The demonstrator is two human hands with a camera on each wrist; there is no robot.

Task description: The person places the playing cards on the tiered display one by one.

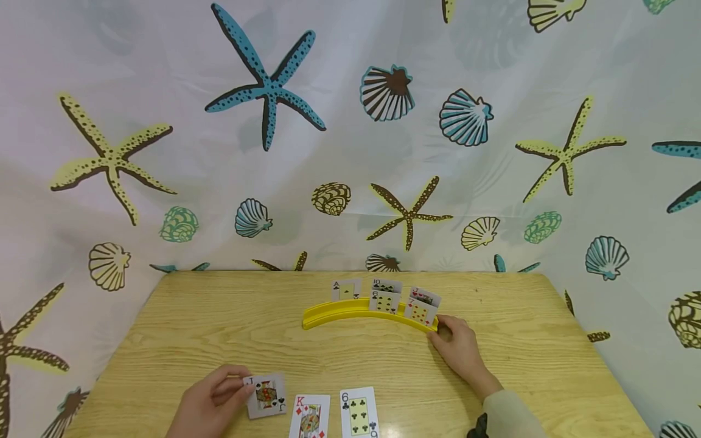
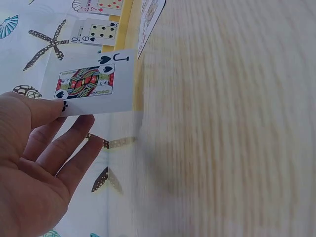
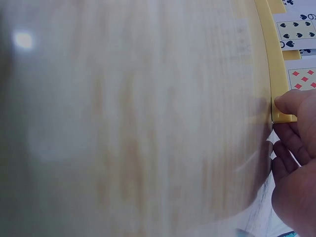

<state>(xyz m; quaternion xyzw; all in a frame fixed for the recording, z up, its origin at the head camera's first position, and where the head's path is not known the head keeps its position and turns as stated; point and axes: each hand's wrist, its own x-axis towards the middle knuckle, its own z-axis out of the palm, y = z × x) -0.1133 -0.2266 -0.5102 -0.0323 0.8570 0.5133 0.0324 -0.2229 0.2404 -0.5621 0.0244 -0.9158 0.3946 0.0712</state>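
Between thumb and fingers my left hand [image 1: 210, 403] pinches a jack of spades [image 1: 266, 396] by its left edge, face showing. In the left wrist view, the same jack [image 2: 86, 83] has the thumb on its corner. My right hand [image 1: 461, 351] grips the right end of a curved yellow card holder [image 1: 314, 319], thumb at the near side in the right wrist view. Standing in the holder are an ace [image 1: 346, 290], a six of spades [image 1: 384, 302] before a ten [image 1: 386, 284], and a seven of diamonds [image 1: 419, 312] before a red jack [image 1: 425, 296].
Face up near the table's front edge lie a king of diamonds [image 1: 310, 417] and a six of clubs [image 1: 359, 413], side by side. The wooden table [image 1: 219, 328] ends at a curtain [image 1: 339, 146] printed with starfish and shells behind and at both sides.
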